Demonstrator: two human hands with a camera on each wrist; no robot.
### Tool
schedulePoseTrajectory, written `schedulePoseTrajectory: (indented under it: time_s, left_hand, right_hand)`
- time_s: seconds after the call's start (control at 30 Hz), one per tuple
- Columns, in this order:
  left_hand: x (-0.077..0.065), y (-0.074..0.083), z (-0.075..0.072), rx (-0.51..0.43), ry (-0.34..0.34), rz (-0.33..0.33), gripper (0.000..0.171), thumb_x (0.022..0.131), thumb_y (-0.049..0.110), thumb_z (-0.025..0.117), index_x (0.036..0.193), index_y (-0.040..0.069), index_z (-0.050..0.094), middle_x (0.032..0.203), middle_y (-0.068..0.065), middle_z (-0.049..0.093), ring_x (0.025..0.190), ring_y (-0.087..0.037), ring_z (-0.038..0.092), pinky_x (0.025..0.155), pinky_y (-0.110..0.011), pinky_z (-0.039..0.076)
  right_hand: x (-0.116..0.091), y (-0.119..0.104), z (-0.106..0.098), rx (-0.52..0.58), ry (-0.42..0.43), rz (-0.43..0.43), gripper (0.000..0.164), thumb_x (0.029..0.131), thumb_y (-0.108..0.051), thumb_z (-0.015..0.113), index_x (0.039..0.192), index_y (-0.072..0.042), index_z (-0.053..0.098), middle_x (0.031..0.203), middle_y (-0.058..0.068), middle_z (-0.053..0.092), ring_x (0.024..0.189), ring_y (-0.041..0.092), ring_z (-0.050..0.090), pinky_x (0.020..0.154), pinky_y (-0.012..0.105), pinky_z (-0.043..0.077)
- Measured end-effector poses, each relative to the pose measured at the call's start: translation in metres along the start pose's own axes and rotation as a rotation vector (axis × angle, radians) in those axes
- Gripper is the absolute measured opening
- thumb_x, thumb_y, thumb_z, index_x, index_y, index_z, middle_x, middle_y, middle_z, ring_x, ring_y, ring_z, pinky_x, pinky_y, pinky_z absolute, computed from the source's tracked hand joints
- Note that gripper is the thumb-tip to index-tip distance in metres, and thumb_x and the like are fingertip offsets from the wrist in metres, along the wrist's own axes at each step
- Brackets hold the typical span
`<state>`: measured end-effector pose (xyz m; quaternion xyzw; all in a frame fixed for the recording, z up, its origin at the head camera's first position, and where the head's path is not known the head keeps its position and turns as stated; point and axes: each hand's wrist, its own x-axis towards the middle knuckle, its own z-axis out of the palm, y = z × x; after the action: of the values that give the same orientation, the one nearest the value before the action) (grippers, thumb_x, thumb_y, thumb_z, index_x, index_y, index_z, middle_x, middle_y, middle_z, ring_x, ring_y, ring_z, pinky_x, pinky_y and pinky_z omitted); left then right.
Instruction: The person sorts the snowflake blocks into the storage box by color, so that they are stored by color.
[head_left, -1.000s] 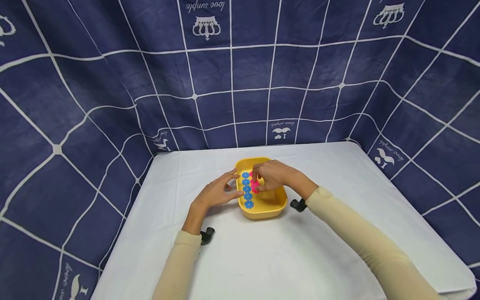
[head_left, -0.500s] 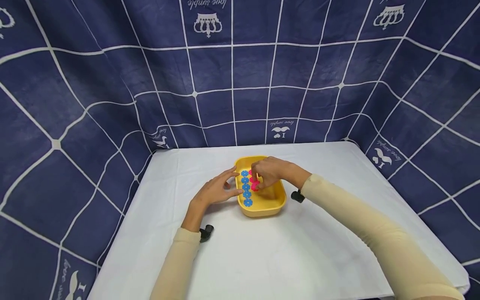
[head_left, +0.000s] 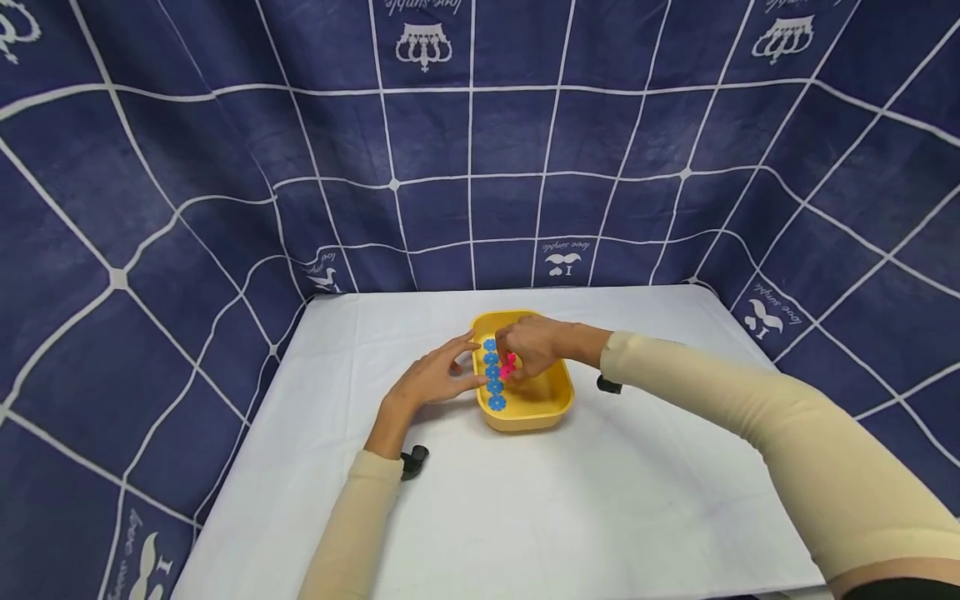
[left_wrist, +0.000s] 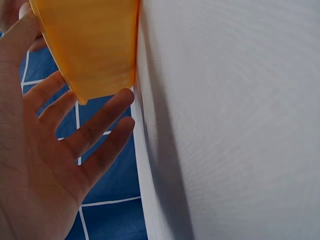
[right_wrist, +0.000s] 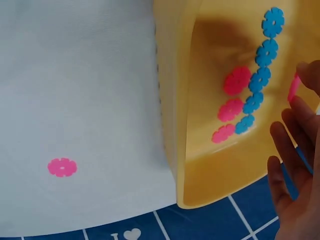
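My right hand [head_left: 528, 343] is over the yellow tray [head_left: 531, 417]. Its thumb and index finger pinch a pink flower-shaped disc [right_wrist: 294, 88], seen edge-on in the right wrist view; the other fingers are loosely bent. Inside the tray, several blue flower discs [right_wrist: 266, 52] form a row, with a shorter row of pink flower discs [right_wrist: 230, 109] beside it. In the head view the right hand hides part of the pink row. At the tray's left side, my left hand [head_left: 431, 377] touches the rim with thumb and index finger, its other fingers spread along the outer wall [left_wrist: 95, 45].
Another pink flower disc [right_wrist: 62, 167] lies on the white tablecloth [right_wrist: 90, 90] outside the tray. A dark blue curtain [head_left: 502, 142] with white lines surrounds the table. Black wrist cameras [head_left: 413, 462] sit on both wrists.
My right hand has shifted slightly left over the tray, and its forearm has swung toward a more sideways angle, elbow farther up. The left hand keeps its place at the rim.
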<state>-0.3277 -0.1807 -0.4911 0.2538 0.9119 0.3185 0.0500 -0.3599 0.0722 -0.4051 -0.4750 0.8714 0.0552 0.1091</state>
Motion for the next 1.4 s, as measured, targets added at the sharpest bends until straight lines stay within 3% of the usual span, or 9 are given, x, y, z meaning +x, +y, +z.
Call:
schedulePoseTrajectory:
  time_s: [0.13,0.37,0.67,0.9,1.1,1.4]
  left_hand:
    - [0.000,-0.001,-0.001,-0.010,0.000,0.002,0.080,0.092,0.067,0.075,0.159,0.028,0.055,0.174,0.015,0.033,0.115,-0.013,0.069,0.102,-0.051,0.054]
    - [-0.002,-0.001,-0.004,-0.033,-0.011,0.004,0.080,0.092,0.066,0.075,0.159,0.026,0.055,0.173,0.016,0.034,0.115,-0.015,0.069,0.101,-0.050,0.054]
    - [0.000,-0.001,-0.004,-0.031,-0.013,0.013,0.078,0.094,0.063,0.076,0.158,0.026,0.055,0.174,0.016,0.033,0.114,-0.015,0.069,0.101,-0.050,0.054]
    - [0.000,-0.002,-0.005,-0.020,-0.011,0.013,0.078,0.093,0.065,0.075,0.158,0.026,0.055,0.174,0.015,0.034,0.113,-0.015,0.069,0.099,-0.049,0.054]
    - [0.000,-0.002,-0.005,-0.014,-0.015,0.015,0.079,0.093,0.068,0.073,0.158,0.027,0.055,0.174,0.015,0.033,0.112,-0.014,0.069,0.099,-0.048,0.054]
    - [0.001,-0.001,-0.005,-0.017,-0.011,0.007,0.079,0.093,0.067,0.074,0.158,0.026,0.056,0.173,0.017,0.033,0.112,-0.013,0.069,0.099,-0.048,0.054]
  right_hand:
    - [0.003,-0.001,-0.001,-0.007,0.006,-0.022,0.026,0.092,-0.043,0.081,0.102,-0.019,0.080,0.113,-0.001,0.072,0.090,0.018,0.071,0.081,0.036,0.056]
    - [0.005,-0.003,0.007,0.011,-0.059,-0.015,0.027,0.094,-0.042,0.079,0.105,-0.017,0.080,0.120,0.001,0.071,0.101,0.018,0.069,0.087,0.038,0.054]
    - [0.002,-0.001,0.023,0.019,-0.031,-0.038,0.027,0.094,-0.042,0.080,0.102,-0.016,0.078,0.109,-0.001,0.069,0.092,0.014,0.066,0.083,0.035,0.052]
    - [0.000,0.002,0.033,0.038,-0.063,-0.012,0.028,0.094,-0.043,0.081,0.102,-0.017,0.076,0.118,0.001,0.068,0.097,0.015,0.066,0.091,0.039,0.052]
    - [-0.001,0.003,0.041,0.018,-0.069,0.008,0.031,0.093,-0.044,0.081,0.108,-0.017,0.077,0.128,0.003,0.068,0.109,0.018,0.067,0.099,0.042,0.052]
    - [0.000,0.006,0.041,-0.036,-0.050,0.021,0.029,0.096,-0.047,0.078,0.107,-0.020,0.078,0.137,0.005,0.068,0.130,0.022,0.060,0.103,0.045,0.049]
